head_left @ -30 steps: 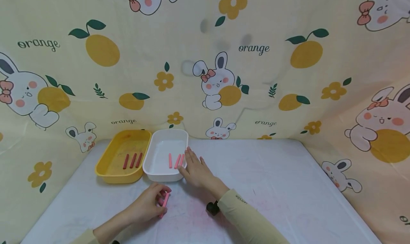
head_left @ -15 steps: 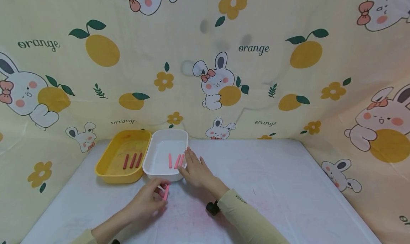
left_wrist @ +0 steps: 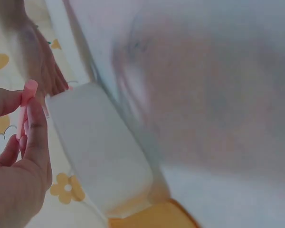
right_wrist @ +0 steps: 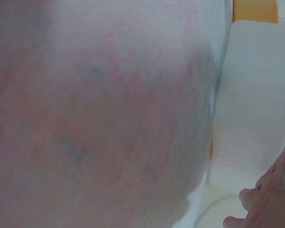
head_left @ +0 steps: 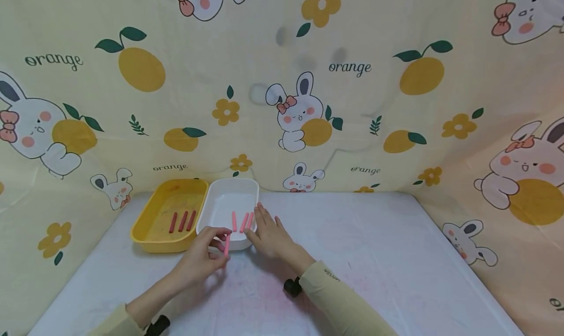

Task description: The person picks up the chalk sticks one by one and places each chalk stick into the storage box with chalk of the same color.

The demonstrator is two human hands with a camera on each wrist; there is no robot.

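My left hand (head_left: 201,257) pinches a pink stick (head_left: 226,245) between thumb and fingers. It holds the stick steeply, just in front of the white tray (head_left: 223,194), with the upper end overlapping the tray's front rim in the head view. Up close in the left wrist view, the stick (left_wrist: 29,90) is a smooth, round rod. Inside the tray lie 3 pink sticks (head_left: 234,222), side by side near its front right. My right hand (head_left: 274,239) rests against the tray's right side, fingers straight and thumb at the front right corner.
Left of the white tray, touching it, stands a yellow tray (head_left: 164,199) with 3 dark red sticks (head_left: 181,221). Both stand on a white-covered table (head_left: 374,257) with faint pink smudges. A patterned cloth (head_left: 264,47) hangs behind and at the sides.
My left hand has lifted the pink stick and moved it away from me, from the tabletop to the white tray's front rim. The right hand and both trays have stayed put.
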